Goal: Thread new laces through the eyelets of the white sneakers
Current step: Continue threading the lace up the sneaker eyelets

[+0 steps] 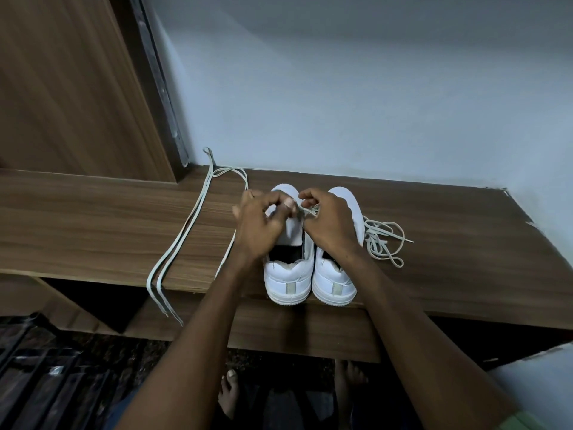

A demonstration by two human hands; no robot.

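Two white sneakers stand side by side on a wooden desk, heels toward me: the left sneaker (286, 274) and the right sneaker (336, 283). My left hand (263, 225) is over the left sneaker's tongue with its fingers curled. My right hand (328, 221) pinches a pale lace (310, 211) between the two shoes; the rest of that lace lies in a tangle (383, 240) right of the shoes. A second long lace (186, 231) lies stretched on the desk to the left, its ends hanging over the front edge. The eyelets are hidden by my hands.
The wooden desk (434, 243) meets a pale wall behind and a wooden panel (62, 88) at the left. The sneakers' heels sit at the desk's front edge. My bare feet (229, 395) are on the dark floor below. A dark grille (46, 383) is at lower left.
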